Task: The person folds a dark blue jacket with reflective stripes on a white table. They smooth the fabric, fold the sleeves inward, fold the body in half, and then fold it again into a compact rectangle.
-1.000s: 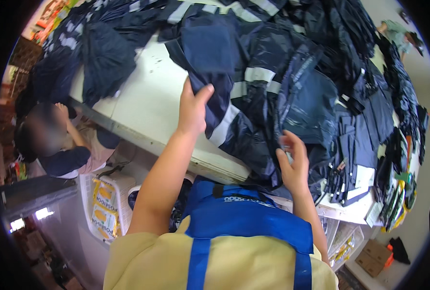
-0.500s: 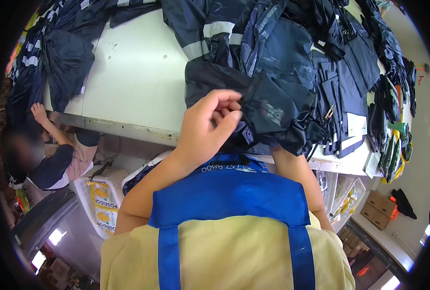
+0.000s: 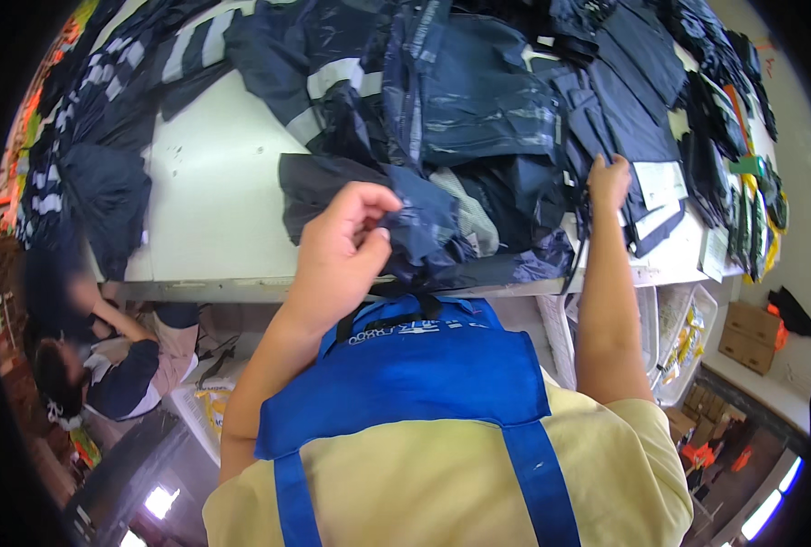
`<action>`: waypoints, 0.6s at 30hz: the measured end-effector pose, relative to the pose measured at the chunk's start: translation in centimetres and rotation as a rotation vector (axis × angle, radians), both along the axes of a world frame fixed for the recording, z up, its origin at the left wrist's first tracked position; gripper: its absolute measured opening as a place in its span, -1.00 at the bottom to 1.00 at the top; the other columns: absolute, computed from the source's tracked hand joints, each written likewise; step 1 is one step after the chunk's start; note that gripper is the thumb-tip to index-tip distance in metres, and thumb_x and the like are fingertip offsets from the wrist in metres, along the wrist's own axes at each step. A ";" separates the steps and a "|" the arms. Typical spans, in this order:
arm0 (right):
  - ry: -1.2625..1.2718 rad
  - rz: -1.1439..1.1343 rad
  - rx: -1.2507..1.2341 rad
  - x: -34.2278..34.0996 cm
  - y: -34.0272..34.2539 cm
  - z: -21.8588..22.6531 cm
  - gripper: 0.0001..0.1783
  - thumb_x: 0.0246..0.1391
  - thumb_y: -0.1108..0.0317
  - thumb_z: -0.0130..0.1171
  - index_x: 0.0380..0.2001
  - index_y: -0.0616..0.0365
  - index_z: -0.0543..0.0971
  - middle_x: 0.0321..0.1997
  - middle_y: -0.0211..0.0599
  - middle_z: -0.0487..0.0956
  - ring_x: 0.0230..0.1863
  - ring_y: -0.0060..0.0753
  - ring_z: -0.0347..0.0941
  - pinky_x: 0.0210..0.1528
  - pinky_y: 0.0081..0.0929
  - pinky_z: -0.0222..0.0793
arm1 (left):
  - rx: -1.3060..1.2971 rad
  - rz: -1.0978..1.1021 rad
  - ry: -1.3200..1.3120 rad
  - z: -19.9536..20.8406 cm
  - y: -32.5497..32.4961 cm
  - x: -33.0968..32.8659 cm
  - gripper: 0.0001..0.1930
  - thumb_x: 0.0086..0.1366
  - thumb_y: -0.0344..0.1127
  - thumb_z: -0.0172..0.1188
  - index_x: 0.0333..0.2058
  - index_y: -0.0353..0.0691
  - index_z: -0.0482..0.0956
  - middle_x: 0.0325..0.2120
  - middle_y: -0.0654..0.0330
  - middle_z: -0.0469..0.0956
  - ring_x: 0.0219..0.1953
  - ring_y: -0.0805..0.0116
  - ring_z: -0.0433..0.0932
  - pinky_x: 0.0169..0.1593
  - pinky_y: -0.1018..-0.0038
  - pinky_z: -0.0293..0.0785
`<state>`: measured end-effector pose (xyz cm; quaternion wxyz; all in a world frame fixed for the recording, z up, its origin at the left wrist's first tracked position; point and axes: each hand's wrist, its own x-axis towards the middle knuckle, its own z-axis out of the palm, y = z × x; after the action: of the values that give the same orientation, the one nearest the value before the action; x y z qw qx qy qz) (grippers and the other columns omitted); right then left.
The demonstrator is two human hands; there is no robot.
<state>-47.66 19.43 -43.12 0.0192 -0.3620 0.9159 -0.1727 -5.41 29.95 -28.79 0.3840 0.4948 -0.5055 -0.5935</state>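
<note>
In front of me a dark navy jacket [image 3: 483,100] with grey-white bands lies spread over the table edge. My left hand [image 3: 346,242] has its fingers curled at a crumpled fold near the jacket's lower end; thumb and fingertips meet the cloth's left side. White mesh lining [image 3: 467,205] shows beside that fold. My right arm reaches out to the right, and my right hand [image 3: 610,182] is closed over stacked dark cloth pieces [image 3: 597,118]. Whatever its fingers grip is hidden.
White papers [image 3: 658,185] lie on the dark pieces at the right. More striped dark garments [image 3: 105,164] cover the table's [image 3: 210,164] left end, where a person [image 3: 137,374] sits below. White baskets [image 3: 683,351] stand under the table's right side.
My right hand has come out from under the jacket and moved right, to where small snips lay on the dark pieces. White mesh lining now shows. My left hand stays at the cloth.
</note>
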 end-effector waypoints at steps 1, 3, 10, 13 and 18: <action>0.017 -0.057 0.245 0.2 0.0 0.4 -0.27 -0.06 -0.06 0.23 0.09 0.16 0.34 0.14 0.14 0.39 0.13 0.16 0.36 0.13 -0.09 0.30 | -0.007 -0.025 -0.009 0.4 0.1 -0.3 -0.67 0.16 -0.68 -0.04 -0.10 -0.27 0.40 -0.27 0.32 0.43 -0.26 0.68 0.36 -0.20 0.74 0.25; 0.118 0.174 0.314 -4.3 0.6 -2.9 -0.36 -0.06 -0.03 0.20 -0.02 0.20 0.38 -0.04 0.17 0.51 0.01 0.20 0.46 0.04 -0.05 0.37 | 0.055 -0.052 0.015 1.8 -0.4 -0.9 -0.66 0.16 -0.69 -0.05 -0.09 -0.26 0.40 -0.28 0.33 0.44 -0.26 0.67 0.37 -0.18 0.72 0.26; -0.790 0.494 -0.489 4.6 2.3 7.6 -0.73 0.25 0.39 -0.07 -0.06 0.25 0.51 -0.58 -0.45 0.46 -0.65 -0.77 0.21 -0.61 -0.79 0.08 | 0.130 -0.066 0.258 2.2 -0.5 -0.6 -0.60 0.11 -0.71 -0.21 -0.08 -0.34 0.38 -0.17 0.18 0.49 -0.11 0.55 0.46 0.02 0.60 0.34; -0.934 0.868 -0.383 15.1 5.7 14.2 -0.71 0.10 0.50 0.12 -0.07 0.20 0.54 -0.44 -0.52 0.46 -0.51 -0.76 0.24 -0.48 -0.78 0.11 | 0.136 -0.080 0.295 2.4 -0.5 -0.7 -0.58 0.09 -0.72 -0.24 -0.07 -0.35 0.38 -0.16 0.16 0.49 -0.10 0.55 0.46 0.01 0.60 0.35; -0.697 1.472 -0.209 19.6 6.9 17.2 -0.47 0.02 0.54 0.15 0.12 0.22 0.42 -0.26 -0.22 0.38 -0.32 -0.33 0.33 -0.23 -0.52 0.32 | 0.179 -0.118 0.298 3.2 -0.8 -0.5 -0.56 0.08 -0.72 -0.25 -0.05 -0.37 0.37 -0.15 0.15 0.49 -0.08 0.53 0.46 0.02 0.59 0.37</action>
<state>-28.04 26.37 -25.89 0.3771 -0.7958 0.3645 -0.3027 -5.96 29.13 -25.63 0.3737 0.4029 -0.4162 -0.7245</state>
